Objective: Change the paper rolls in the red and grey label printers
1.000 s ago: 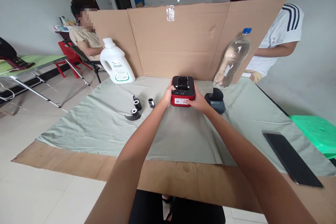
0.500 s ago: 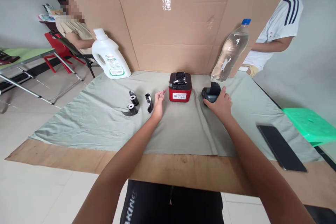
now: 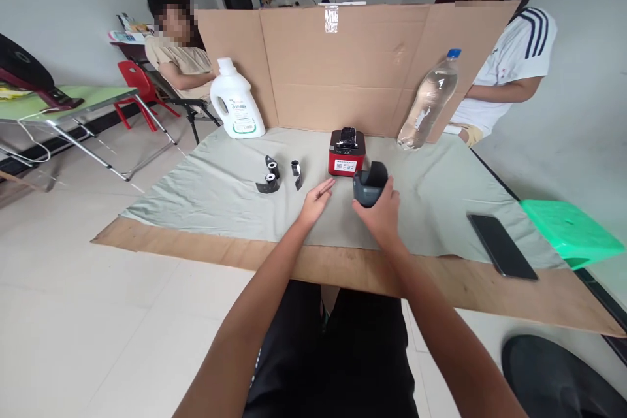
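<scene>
My right hand [image 3: 384, 214] grips a small dark portable printer [image 3: 367, 193], with a dark strip standing up from its top. It is held just in front of a red and black box-shaped printer [image 3: 345, 163], which has a white label on its front and glossy black material on top. My left hand [image 3: 314, 205] is empty, its fingers stretched toward the portable printer. Small rolls of black film [image 3: 271, 179] lie to the left with loose ends uncurled. Another small roll [image 3: 296, 170] lies closer to the red printer.
A white detergent bottle [image 3: 238, 104] and a clear water bottle [image 3: 430, 101] lean against a cardboard screen [image 3: 337, 72]. At the right lies a black phone [image 3: 500, 245], near a green stool [image 3: 568, 228]. Two people sit beyond the screen, one on each side.
My right hand has brought the portable printer leftward and nearer to me, in front of the red printer. My left hand has moved closer to it. The camera view has shifted.
</scene>
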`<state>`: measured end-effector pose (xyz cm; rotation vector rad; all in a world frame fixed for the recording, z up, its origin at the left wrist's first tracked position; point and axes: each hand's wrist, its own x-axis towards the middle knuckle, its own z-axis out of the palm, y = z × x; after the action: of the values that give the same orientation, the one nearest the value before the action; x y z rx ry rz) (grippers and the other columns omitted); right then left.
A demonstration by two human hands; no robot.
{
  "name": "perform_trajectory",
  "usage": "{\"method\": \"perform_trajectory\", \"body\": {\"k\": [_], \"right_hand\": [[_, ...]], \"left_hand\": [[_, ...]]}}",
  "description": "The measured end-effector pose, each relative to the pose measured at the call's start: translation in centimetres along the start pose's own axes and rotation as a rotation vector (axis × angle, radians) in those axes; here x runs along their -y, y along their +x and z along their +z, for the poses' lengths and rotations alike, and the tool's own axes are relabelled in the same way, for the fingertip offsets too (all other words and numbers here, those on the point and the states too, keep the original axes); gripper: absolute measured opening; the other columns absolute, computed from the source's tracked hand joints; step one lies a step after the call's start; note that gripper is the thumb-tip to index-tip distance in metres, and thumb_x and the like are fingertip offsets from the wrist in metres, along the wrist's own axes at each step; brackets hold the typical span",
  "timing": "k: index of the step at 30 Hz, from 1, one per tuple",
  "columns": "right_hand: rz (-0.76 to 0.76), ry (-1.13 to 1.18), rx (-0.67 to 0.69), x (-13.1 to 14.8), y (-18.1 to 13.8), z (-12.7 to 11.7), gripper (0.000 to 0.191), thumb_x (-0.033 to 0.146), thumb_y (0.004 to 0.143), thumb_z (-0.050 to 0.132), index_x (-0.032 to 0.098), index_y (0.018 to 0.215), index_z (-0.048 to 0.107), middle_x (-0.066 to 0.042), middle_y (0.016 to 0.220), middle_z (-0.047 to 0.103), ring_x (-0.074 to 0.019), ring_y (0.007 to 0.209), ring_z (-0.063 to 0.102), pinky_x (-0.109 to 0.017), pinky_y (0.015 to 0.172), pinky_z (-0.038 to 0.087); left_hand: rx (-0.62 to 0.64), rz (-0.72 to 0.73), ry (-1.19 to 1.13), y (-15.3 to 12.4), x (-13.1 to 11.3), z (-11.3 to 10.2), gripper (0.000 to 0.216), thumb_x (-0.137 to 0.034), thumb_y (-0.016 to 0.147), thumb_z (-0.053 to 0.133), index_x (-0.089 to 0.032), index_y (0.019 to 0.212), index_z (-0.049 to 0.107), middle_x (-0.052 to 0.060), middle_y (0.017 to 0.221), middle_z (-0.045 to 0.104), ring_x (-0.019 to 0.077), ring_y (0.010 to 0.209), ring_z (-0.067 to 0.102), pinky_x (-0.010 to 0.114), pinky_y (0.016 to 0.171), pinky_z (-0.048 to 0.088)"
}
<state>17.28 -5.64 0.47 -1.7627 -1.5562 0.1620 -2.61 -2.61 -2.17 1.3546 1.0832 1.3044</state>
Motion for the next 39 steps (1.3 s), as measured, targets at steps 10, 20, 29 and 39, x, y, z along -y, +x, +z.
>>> {"method": "perform_trajectory", "body": {"k": [10, 20, 29, 39], "right_hand": [[-0.064, -0.071, 0.028, 1.4, -4.2, 2.0, 0.113, 0.047, 0.075, 0.074, 0.007, 0.165, 0.017, -0.027, 0.132, 0.056, -0.0455, 0.122, 0.056, -0.061, 0.102, 0.046], [-0.024, -0.060, 0.083, 1.2, -3.8, 2.2, 0.120, 0.052, 0.071, 0.078, -0.004, 0.160, 0.020, -0.033, 0.137, 0.054, -0.0473, 0.132, 0.049, -0.060, 0.111, 0.042], [-0.038, -0.038, 0.042, 1.1, -3.6, 2.3, 0.098, 0.046, 0.067, 0.080, 0.006, 0.146, 0.039, -0.025, 0.132, 0.055, -0.0426, 0.126, 0.052, -0.056, 0.111, 0.042], [-0.049, -0.034, 0.016, 0.8, -3.5, 2.5, 0.098, 0.047, 0.065, 0.081, 0.008, 0.145, 0.041, -0.023, 0.130, 0.056, -0.0424, 0.123, 0.053, -0.057, 0.108, 0.043]], "left_hand": [[0.223, 0.059, 0.705, -3.5, -1.1, 0.5, 0.074, 0.001, 0.089, 0.042, -0.031, 0.155, 0.055, 0.001, 0.160, 0.055, 0.0221, 0.155, 0.048, 0.055, 0.138, 0.018], [0.244, 0.075, 0.906, -3.6, -1.0, 0.9, 0.076, -0.003, 0.092, 0.039, -0.030, 0.163, 0.041, 0.001, 0.169, 0.043, 0.0153, 0.158, 0.042, 0.048, 0.138, 0.016], [0.229, 0.086, 0.978, -3.3, -1.9, 1.6, 0.071, -0.002, 0.091, 0.044, -0.026, 0.157, 0.051, 0.007, 0.164, 0.051, 0.0212, 0.153, 0.051, 0.048, 0.137, 0.021], [0.203, 0.079, 1.077, -3.0, -2.1, 2.4, 0.064, -0.006, 0.093, 0.049, -0.022, 0.154, 0.056, 0.012, 0.155, 0.061, 0.0254, 0.143, 0.061, 0.047, 0.136, 0.024]]}}
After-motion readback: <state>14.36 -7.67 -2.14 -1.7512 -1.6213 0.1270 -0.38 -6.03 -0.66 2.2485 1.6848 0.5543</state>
